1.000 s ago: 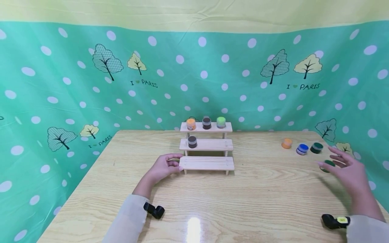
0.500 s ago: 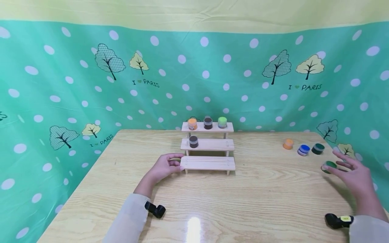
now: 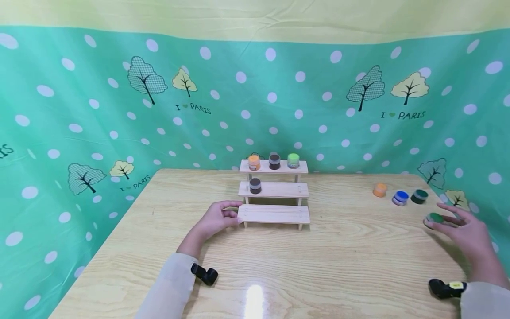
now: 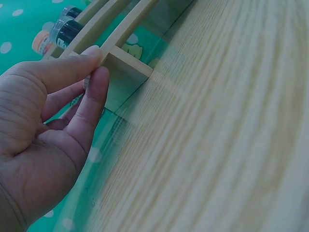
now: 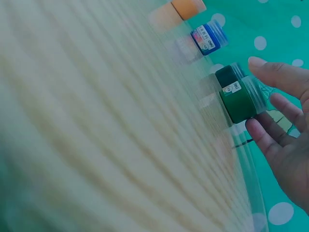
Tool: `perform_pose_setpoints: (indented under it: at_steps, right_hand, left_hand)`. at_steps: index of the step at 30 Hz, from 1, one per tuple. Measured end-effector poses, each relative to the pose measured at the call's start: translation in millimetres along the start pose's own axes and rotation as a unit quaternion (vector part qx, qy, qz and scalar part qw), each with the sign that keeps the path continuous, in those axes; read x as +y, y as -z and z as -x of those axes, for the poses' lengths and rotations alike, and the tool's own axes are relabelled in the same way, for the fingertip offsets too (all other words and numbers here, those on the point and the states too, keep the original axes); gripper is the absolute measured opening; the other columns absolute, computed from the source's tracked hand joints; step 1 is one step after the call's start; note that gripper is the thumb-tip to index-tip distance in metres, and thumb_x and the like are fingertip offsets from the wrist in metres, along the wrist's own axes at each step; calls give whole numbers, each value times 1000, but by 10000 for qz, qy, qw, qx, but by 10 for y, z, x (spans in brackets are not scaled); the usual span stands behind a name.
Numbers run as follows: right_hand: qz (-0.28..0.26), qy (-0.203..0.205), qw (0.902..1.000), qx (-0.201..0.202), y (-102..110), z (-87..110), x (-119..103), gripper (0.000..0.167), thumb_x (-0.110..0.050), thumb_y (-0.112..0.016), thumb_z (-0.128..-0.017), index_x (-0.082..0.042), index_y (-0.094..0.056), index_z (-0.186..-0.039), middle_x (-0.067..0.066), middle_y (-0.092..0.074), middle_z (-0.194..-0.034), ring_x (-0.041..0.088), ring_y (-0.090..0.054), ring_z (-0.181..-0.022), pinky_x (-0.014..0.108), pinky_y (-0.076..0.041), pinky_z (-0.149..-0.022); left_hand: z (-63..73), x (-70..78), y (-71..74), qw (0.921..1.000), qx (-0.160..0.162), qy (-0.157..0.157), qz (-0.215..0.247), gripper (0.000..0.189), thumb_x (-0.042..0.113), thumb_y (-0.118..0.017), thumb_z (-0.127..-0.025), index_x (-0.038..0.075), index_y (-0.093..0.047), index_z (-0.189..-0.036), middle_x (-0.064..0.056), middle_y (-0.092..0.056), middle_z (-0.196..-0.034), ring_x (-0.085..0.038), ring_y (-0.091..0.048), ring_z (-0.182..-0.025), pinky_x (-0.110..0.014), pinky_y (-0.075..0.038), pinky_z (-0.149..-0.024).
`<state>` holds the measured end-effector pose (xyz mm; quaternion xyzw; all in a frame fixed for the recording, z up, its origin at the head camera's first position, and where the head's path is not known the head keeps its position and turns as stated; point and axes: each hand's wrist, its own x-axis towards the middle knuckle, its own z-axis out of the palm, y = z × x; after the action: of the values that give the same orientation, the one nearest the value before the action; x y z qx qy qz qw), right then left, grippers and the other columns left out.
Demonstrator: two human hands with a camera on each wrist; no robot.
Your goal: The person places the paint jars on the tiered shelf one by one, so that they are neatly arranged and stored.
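At the table's middle stands a three-tier wooden display stand (image 3: 274, 214). My left hand (image 3: 215, 218) pinches the left end of its lowest step, thumb and index finger at the board's corner in the left wrist view. On the table's right side is a green paint jar (image 5: 240, 102) with a clear-edged lid. My right hand (image 3: 464, 230) is around this jar: the thumb tip meets the lid's near edge, while the index finger stretches past it, apart from the lid. A dark green jar (image 3: 419, 196), a blue jar (image 3: 400, 198) and an orange jar (image 3: 380, 190) stand just beyond.
On the stand's top step sit an orange jar (image 3: 253, 162), a dark jar (image 3: 274, 162) and a light green jar (image 3: 293, 161). Another dark jar (image 3: 255, 186) is at the left of the middle step. A polka-dot curtain (image 3: 223, 97) hangs behind the wooden table (image 3: 338, 266).
My right hand has come in closer to the green jar, its thumb now at the lid and the fingers lower. The left hand keeps its hold; the whole view has shifted slightly.
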<state>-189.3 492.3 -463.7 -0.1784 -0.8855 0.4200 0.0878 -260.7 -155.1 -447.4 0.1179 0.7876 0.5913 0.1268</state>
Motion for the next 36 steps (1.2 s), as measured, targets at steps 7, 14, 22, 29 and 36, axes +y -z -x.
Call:
perform_pose_setpoints:
  at_steps: [7,14,22,29,36]
  right_hand:
    - [145,411,9990,96,-11,-20,79,78,-38,-75,-86,-20,-36,-151,-12,-48,-136,9,-55,-105,29,-52,-83]
    - [595,293,9975,228,-17,-24,70,74,-32,-74,-88,-3,-40,-147,7,-53,-118,-2,-41,-88,15,-41,-61]
    - [624,133,9975,299,-14,-28,79,65,-34,-75,-86,3,-53,-136,4,-58,-106,7,-46,-84,14,-42,-60]
    - [663,49,9975,228,-10,-13,13,67,-38,-72,-88,0,-49,-140,13,-56,-115,13,-47,-89,20,-40,-63]
    - [671,235,9974,89,-14,36,-145,75,-50,-72,-85,-7,-49,-142,1,-56,-113,5,-46,-90,25,-38,-70]
  left_hand:
    - [-24,-41,-1,9999,46,93,8,56,3,-77,-82,5,-57,-134,-12,-67,-94,-18,-64,-81,-26,-50,-60]
    - [-15,-30,-14,9999,54,106,36,55,3,-78,-81,4,-58,-132,-12,-67,-92,-19,-64,-80,-25,-49,-60]
    - [1,-3,-27,9999,44,85,42,56,2,-77,-82,3,-57,-134,-13,-66,-92,-19,-64,-80,-26,-50,-61]
    - [6,27,-31,9999,92,137,10,55,0,-76,-82,3,-57,-134,-12,-66,-92,-18,-63,-79,-26,-49,-60]
    - [109,201,-38,9999,4,103,-55,54,-4,-73,-82,-3,-55,-133,-16,-66,-94,-20,-63,-81,-29,-50,-63]
